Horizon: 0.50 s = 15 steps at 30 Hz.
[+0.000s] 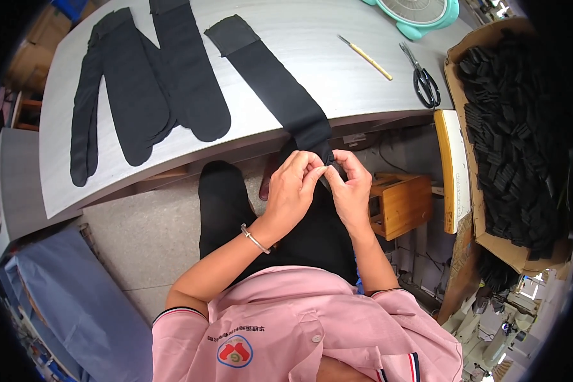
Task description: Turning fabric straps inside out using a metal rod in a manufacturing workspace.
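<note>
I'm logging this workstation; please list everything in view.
table: 1, grey, upper area
loose strips: several, black, table's left
held strip: 1, black, table to hands
pointed tool: 1, yellow-handled, table's right
scissors: 1, black-handled, right of tool
fan: 1, turquoise, top right
cardboard box: 1, brown, right
small pieces: many, black, inside box
wooden piece: 1, brown, right of hands
cover: 1, blue, lower left
trousers: 1 pair, black, centre
shirt: 1, pink, bottom
bracelet: 1, silver, left wrist
left hand: 1, bare, pinching held strip
right hand: 1, bare, pinching beside it

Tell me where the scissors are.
In the head view, the scissors lie near the table's right end, between the yellow-handled tool and the cardboard box.
</note>
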### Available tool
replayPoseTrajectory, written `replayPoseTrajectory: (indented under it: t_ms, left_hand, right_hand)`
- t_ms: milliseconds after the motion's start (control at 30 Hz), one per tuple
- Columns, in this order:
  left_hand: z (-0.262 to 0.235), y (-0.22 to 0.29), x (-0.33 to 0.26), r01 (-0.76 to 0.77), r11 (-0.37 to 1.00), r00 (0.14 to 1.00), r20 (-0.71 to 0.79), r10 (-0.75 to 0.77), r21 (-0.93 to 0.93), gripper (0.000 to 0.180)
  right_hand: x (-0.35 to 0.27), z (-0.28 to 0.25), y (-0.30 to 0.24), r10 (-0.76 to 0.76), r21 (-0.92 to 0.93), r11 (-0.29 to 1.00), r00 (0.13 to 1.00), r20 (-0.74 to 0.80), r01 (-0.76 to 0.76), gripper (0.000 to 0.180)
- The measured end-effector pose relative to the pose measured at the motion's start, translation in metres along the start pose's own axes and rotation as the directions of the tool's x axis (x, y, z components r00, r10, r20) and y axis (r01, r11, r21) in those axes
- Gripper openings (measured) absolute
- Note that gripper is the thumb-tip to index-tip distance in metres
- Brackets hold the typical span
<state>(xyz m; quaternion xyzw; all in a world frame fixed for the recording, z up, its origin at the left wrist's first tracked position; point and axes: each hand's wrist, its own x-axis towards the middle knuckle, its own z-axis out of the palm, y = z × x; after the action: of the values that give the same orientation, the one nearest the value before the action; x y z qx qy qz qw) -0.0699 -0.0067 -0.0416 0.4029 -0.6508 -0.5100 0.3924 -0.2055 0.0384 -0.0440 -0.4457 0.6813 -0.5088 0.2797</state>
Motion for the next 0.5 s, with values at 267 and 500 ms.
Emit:
replayPoseTrajectory:
  t_ms: [267, 500]
  left_hand:
    - [0.003, -0.017, -0.01, 0.465, 0.553, 0.853, 0.183, -0.488, -0.692, 0.02]
    - [0.027, -0.027, -0.01, 0.444, 0.497, 0.863, 0.208, -0.46, -0.746, 0.022]
  right_hand:
    - [0.017, -0.022, 0.003, 0.213, 0.439, 0.86, 0.965, 0.155, -0.261, 0.014]
    - [0.008, -0.02, 0.004, 0.248, 0.388, 0.885, 0.966, 0.072, -0.256, 0.013]
